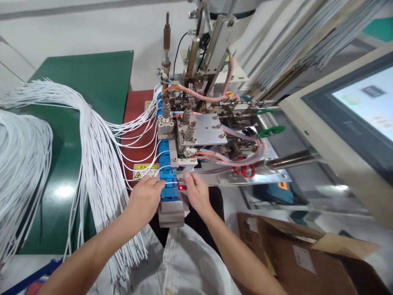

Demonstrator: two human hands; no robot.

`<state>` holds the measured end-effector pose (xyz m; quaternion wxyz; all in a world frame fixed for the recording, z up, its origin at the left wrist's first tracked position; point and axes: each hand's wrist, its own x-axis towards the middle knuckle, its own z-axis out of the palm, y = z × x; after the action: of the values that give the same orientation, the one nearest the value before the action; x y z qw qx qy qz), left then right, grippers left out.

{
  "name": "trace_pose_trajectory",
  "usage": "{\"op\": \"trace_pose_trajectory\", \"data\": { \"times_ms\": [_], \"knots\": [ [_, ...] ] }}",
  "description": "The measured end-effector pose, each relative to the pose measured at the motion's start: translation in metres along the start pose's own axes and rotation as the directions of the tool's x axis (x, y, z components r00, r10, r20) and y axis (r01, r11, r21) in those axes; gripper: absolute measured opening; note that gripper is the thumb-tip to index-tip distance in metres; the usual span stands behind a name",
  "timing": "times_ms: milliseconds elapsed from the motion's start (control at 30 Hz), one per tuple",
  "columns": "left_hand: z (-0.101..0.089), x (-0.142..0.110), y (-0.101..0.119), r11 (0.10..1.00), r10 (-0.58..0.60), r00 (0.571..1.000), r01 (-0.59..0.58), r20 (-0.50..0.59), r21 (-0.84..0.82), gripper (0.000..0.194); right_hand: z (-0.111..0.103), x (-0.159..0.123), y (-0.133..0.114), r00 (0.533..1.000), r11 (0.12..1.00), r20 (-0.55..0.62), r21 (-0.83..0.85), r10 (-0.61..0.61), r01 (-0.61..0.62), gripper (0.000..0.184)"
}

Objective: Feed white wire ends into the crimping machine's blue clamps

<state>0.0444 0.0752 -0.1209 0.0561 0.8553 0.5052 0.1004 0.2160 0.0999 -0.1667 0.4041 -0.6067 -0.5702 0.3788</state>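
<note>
My left hand [146, 198] is closed at the left side of the blue clamp blocks [165, 162], its fingertips pinching a white cable [171, 182]. That cable lies across one of the lower blocks and points toward my right hand [198, 194]. The right fingers are closed just right of the blocks, near a small red light [181, 187]; whatever sits between them is too small to make out. Higher up the row, several more white cables lie in the blocks. They run left into a large bundle of white cables [98, 164].
A green board [67, 205] carries the bundle and a second cable coil [23, 164]. Beyond the blocks stands a machine with a metal plate [205, 129] and orange hoses. A screen [365, 102] overhangs the right side. Below it are red-handled scissors [245, 169] and cardboard boxes [276, 250].
</note>
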Motion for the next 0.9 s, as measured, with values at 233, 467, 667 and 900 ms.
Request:
{"op": "trace_pose_trajectory", "data": {
  "times_ms": [233,467,667,900],
  "knots": [
    [-0.034,-0.032,-0.012,0.980,0.140,0.971,-0.109,0.192,-0.164,0.015,-0.018,-0.001,-0.002,0.992,0.954,-0.116,0.301,0.041,-0.004,0.039],
    [-0.039,-0.064,-0.015,0.985,0.141,0.904,-0.088,0.403,-0.148,0.014,-0.020,-0.006,-0.007,0.997,0.947,-0.062,0.320,0.036,-0.015,0.041],
    [-0.042,-0.032,0.000,0.937,0.137,0.959,-0.043,0.250,-0.346,0.018,-0.022,-0.017,-0.011,1.000,0.937,0.011,0.349,-0.003,-0.001,0.037],
    [-0.021,-0.014,0.017,0.874,-0.193,0.981,0.170,-0.004,-0.456,0.019,-0.028,-0.032,-0.016,1.000,0.823,-0.031,0.567,0.005,0.013,0.028]
  ]
}}
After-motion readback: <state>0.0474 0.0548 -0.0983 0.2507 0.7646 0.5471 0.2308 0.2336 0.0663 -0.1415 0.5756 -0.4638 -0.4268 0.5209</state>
